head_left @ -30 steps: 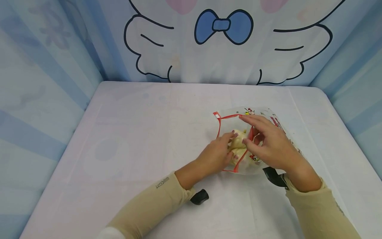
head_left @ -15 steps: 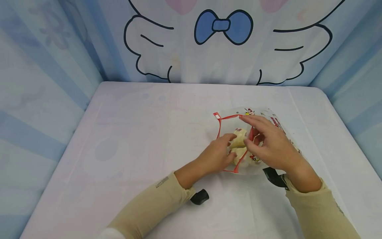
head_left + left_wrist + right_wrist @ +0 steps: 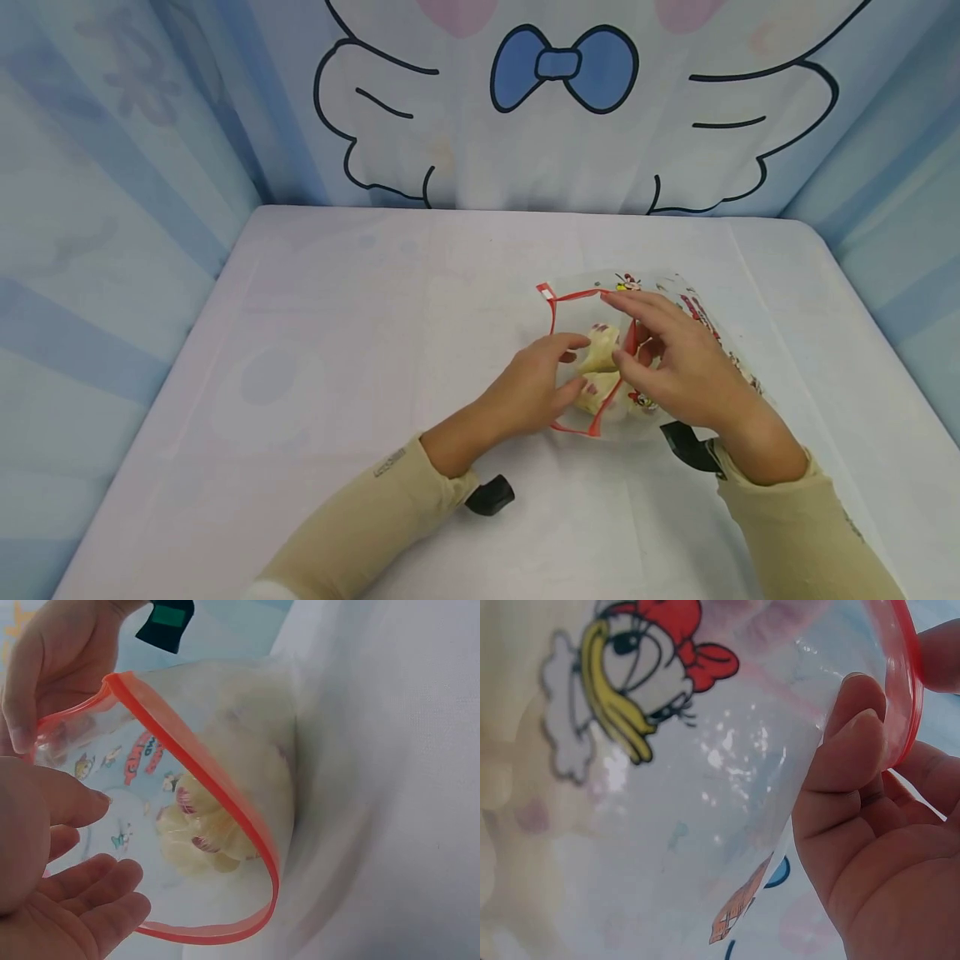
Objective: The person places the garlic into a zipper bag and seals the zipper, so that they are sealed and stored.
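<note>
My right hand (image 3: 678, 358) pinches the red rim of a clear plastic zip bag (image 3: 581, 293) printed with cartoon characters, keeping its mouth spread. In the right wrist view, thumb and fingers grip the film near the red edge. Inside the bag lie pale yellow, lumpy pieces (image 3: 600, 350) with pinkish-purple patches; their kind cannot be made out. My left hand (image 3: 528, 379) is at the bag's mouth, thumb and fingers apart. Seen from the left wrist, that hand (image 3: 67, 877) holds nothing and is apart from the pale pieces (image 3: 206, 832).
A white-covered table (image 3: 337, 333) bears the bag right of centre. Patterned curtains (image 3: 555, 150) stand behind it and at both sides. Black straps (image 3: 491, 496) hang at both wrists.
My left hand has let go of the pale yellow pieces in the bag and drawn back to the left, toward the mouth. The right hand keeps its grip on the rim.
</note>
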`<state>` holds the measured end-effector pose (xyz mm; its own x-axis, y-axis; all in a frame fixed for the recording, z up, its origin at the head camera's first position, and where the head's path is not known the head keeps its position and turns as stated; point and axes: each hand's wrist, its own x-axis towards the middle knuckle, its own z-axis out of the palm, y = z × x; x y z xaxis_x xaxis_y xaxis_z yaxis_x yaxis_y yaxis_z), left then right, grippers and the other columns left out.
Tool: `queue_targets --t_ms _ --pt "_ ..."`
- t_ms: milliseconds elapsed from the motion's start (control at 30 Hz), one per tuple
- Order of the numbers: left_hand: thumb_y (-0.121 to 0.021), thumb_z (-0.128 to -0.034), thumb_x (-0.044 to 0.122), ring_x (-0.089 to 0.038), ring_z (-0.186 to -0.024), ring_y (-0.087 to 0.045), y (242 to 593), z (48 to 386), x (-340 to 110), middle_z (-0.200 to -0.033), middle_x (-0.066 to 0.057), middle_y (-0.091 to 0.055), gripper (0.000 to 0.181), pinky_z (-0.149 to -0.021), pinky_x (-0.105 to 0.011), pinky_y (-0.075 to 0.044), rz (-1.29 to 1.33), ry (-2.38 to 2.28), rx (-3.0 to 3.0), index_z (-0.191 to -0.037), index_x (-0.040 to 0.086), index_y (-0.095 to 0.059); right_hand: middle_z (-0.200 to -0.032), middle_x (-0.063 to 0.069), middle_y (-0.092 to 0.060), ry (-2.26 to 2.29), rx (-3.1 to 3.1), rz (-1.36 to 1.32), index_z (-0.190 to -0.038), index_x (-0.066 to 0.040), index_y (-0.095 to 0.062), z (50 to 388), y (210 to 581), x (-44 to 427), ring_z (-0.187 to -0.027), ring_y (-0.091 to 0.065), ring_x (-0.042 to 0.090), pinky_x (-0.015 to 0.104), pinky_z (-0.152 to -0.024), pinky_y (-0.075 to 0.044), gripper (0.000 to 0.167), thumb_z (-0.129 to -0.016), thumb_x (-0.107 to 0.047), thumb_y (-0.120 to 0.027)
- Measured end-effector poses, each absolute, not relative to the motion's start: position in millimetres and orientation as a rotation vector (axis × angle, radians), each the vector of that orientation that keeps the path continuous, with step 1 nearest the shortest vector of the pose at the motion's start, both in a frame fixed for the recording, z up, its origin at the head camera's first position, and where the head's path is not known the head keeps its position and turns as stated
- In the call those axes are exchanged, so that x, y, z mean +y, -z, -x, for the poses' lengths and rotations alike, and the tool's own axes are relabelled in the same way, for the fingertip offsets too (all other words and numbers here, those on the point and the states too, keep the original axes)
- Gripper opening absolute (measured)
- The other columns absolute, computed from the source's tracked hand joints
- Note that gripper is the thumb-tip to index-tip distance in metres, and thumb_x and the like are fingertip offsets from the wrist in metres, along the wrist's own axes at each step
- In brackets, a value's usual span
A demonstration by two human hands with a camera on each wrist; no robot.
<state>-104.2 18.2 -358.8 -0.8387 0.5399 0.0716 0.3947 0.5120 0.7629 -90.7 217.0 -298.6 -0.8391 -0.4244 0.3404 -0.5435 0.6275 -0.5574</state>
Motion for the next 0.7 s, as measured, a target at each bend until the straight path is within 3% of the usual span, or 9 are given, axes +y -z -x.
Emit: queue_targets --t_ms 500,700 --pt "-0.066 -0.0969 0.008 -0.019 -0.116 -0.059 351 119 0 -0.131 -0.013 -0.059 0.043 -0.097 -0.024 -0.048 -0.724 -1.393 2.6 -0.137 0.001 -0.054 -0.136 0.015 -0.054 -1.009 -2.701 -0.781 -0.141 -0.003 -0.055 90 299 217 -0.077 -0.054 0.011 0.016 -0.067 -0.049 0.061 -0.083 0.005 -0.073" --pt "-0.063 -0.0976 0.004 -0.019 -0.108 -0.06 350 129 -5 -0.118 -0.01 -0.062 0.037 -0.094 -0.024 -0.05 -0.661 -1.454 2.656 -0.133 0.001 -0.057 -0.134 0.014 -0.054 -1.02 -2.691 -0.794 -0.14 -0.002 -0.056 90 300 217 -0.077 -0.054 0.011 0.015 -0.067 -0.048 0.06 -0.083 0.007 -0.073"
